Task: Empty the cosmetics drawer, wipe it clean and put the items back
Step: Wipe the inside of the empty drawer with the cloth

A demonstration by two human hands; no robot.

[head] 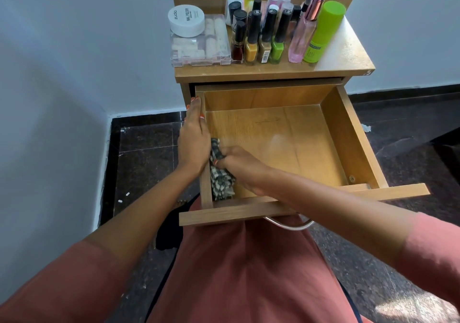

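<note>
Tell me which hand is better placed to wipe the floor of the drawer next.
The right hand: it grips the black-and-white checked cloth inside the open wooden drawer. The left hand rests on the drawer's left wall, holding no cloth.

The left sleeve (62,285) and right sleeve (433,248) are plain dusty terracotta pink and end near the elbows, leaving the forearms bare. A garment (244,273) of the same colour covers the lap. The left hand (194,143) and right hand (239,165) have orange-painted nails (188,107).
</note>
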